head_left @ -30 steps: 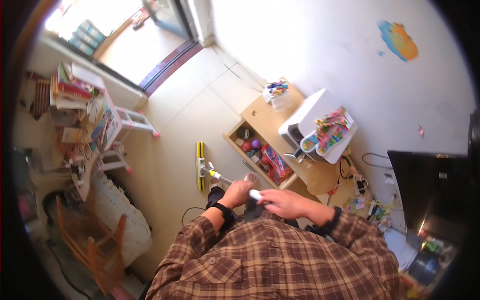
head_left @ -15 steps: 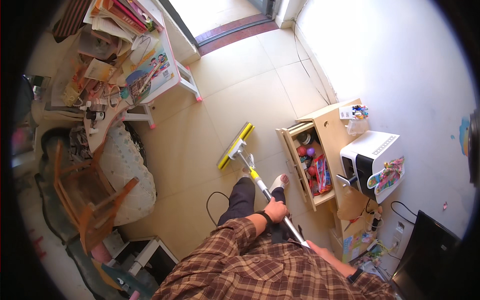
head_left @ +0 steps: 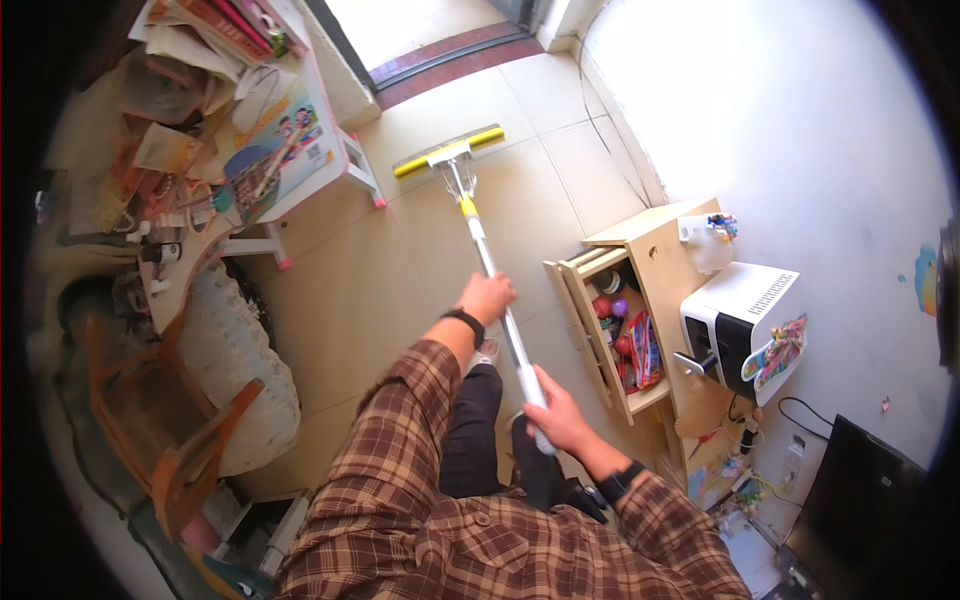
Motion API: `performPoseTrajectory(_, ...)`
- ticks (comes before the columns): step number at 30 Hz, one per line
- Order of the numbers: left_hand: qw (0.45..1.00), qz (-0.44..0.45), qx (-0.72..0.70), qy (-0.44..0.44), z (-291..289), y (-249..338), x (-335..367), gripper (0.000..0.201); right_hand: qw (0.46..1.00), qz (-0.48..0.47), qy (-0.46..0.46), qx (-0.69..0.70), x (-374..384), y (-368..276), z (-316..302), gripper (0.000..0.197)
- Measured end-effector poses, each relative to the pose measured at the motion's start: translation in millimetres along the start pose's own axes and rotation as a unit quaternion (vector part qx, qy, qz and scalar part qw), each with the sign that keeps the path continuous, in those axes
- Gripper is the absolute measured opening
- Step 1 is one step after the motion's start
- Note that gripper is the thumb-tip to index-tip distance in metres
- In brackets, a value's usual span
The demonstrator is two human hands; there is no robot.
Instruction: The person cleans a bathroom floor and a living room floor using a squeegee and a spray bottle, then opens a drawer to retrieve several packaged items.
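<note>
Mid mopping stroke: left hand point(head_left: 487, 297) wrapped around the white mop handle point(head_left: 490, 270) halfway up, fingers closed tight on it; right hand point(head_left: 556, 418) clamped shut on the near end. Yellow sponge mop head point(head_left: 448, 152) flat on the tiled floor point(head_left: 330, 300), far out near the doorway, right of the cluttered bench point(head_left: 255, 165) and left of the wooden cabinet point(head_left: 640, 290). Probably next: a pull back toward the feet, head kept pressed flat, clear of the bench legs.
</note>
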State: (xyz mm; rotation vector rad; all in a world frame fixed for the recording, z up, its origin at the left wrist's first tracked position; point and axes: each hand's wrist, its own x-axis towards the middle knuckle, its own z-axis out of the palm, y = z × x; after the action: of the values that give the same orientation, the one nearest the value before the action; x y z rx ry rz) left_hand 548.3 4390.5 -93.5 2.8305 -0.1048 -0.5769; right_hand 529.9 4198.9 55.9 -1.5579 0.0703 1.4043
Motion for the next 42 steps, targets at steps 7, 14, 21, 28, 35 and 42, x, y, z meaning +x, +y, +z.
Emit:
performPoseTrajectory(7, 0.998, 0.035, 0.003, -0.043, 11, -12, 12, 0.008, 0.997, -0.02, 0.037, 0.068, 31, 43, 6, 0.066)
performPoseTrajectory(14, 0.994, 0.032, -0.046, -0.089, 51, 59, -24, 0.008, 0.972, 0.159, -0.016, 0.17, -31, 107, -13, 0.061)
performPoseTrajectory(21, 0.986, 0.066, -0.057, -0.144, 96, 147, -91, 0.016, 0.987, 0.125, -0.019, 0.095, -122, 200, -12, 0.065)
performPoseTrajectory(28, 0.977, 0.097, -0.133, -0.139, 131, 246, -177, 0.011, 0.992, 0.102, -0.043, 0.061, -240, 254, -20, 0.067)
performPoseTrajectory(35, 0.96, 0.096, -0.236, -0.116, 104, 289, -205, 0.014, 0.991, 0.117, 0.037, 0.06, -320, 205, -25, 0.05)
performPoseTrajectory(42, 0.965, 0.138, -0.214, -0.07, 78, 245, -181, 0.005, 0.975, 0.056, 0.147, 0.157, -291, 167, -8, 0.037)
